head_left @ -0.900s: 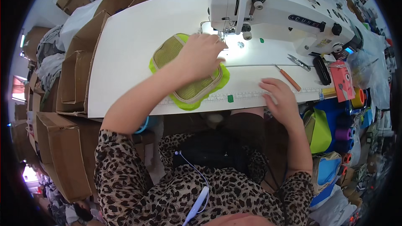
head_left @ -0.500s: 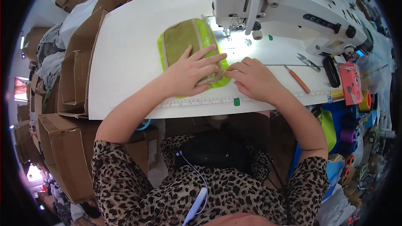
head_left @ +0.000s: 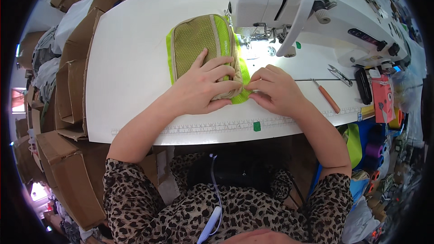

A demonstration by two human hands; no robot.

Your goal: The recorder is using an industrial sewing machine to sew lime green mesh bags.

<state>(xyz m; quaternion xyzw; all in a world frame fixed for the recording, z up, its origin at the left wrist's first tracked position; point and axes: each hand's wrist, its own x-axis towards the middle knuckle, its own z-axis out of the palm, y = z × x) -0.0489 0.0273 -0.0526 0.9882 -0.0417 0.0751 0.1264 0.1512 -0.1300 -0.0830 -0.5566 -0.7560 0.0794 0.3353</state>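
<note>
A white work table (head_left: pixel 135 63) fills the middle of the view, a printed ruler strip (head_left: pixel 217 128) running along its near edge with a small green marker (head_left: pixel 257 126) stuck on it. At twelve to two o'clock stands a white industrial sewing machine (head_left: pixel 316 13), its lamp throwing a bright patch on the table beneath. Brown cardboard boxes (head_left: pixel 68 108) crowd the side from eight to eleven o'clock (some flattened, some open). At three o'clock lie metal snips (head_left: pixel 339 75), an orange-handled tool (head_left: pixel 327 97) and a dark case (head_left: pixel 363 86). Thread spools (head_left: pixel 375 150) and coloured clutter sit at four o'clock.
</note>
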